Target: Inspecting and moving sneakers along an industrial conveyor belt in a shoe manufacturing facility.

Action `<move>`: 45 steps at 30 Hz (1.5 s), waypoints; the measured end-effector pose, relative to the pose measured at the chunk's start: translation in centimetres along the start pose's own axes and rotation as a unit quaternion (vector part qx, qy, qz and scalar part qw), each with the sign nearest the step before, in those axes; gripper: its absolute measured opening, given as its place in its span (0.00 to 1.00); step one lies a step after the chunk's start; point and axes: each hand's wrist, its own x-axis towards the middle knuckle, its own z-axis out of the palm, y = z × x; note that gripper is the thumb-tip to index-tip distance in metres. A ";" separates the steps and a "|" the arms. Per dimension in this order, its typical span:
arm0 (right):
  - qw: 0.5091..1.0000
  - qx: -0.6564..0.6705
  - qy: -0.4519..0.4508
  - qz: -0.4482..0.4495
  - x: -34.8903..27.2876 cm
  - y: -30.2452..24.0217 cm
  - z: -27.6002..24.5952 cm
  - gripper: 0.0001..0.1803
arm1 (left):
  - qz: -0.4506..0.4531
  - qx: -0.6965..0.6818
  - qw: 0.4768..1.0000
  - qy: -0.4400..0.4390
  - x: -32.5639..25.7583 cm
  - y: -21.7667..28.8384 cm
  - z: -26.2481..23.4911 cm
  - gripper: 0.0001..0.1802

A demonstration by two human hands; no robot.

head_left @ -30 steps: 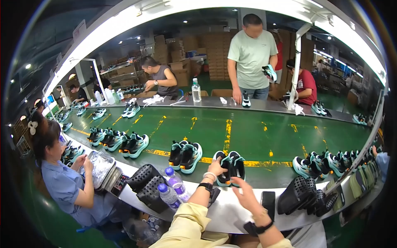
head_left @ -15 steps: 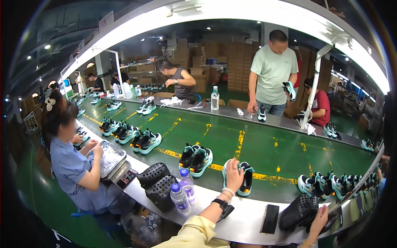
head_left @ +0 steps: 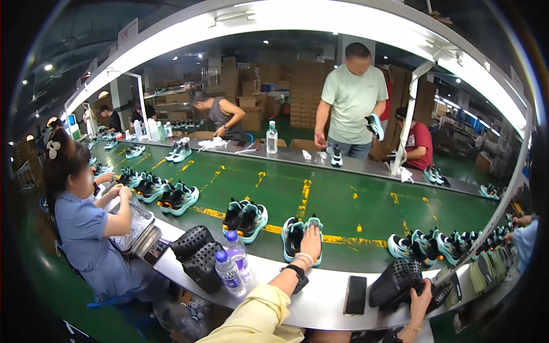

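Note:
My left hand (head_left: 310, 244) reaches forward over a pair of black, white and mint sneakers on the green belt. Its fingers lie stretched out over the opening of the right sneaker (head_left: 316, 227), hiding part of it. Beside it stands the left sneaker (head_left: 292, 237), untouched. At the lower right, my right hand (head_left: 420, 298) has its fingers curled round the near end of a black perforated clog (head_left: 394, 283). That clog lies on the pale metal ledge (head_left: 326, 297), right of a dark phone (head_left: 355, 295).
Two purple-capped water bottles (head_left: 230, 274) and more black clogs (head_left: 200, 257) stand left of my left arm. Sneaker pairs line the green belt (head_left: 274, 191). A co-worker in blue (head_left: 86, 228) sits at left; another in pale green (head_left: 354, 94) stands opposite. A slanting post (head_left: 486, 228) crosses at right.
My left hand has moved from the left sneaker's side onto the right sneaker, its fingers straightening. My right hand has closed on the clog's end. The whole view has shifted, so things appear further left.

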 end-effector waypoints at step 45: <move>0.876 -0.274 -0.340 -0.206 3.9 -30.6 33.3 0.13 | 0.055 0.049 0.995 -0.064 -6.7 -3.4 -4.9 0.15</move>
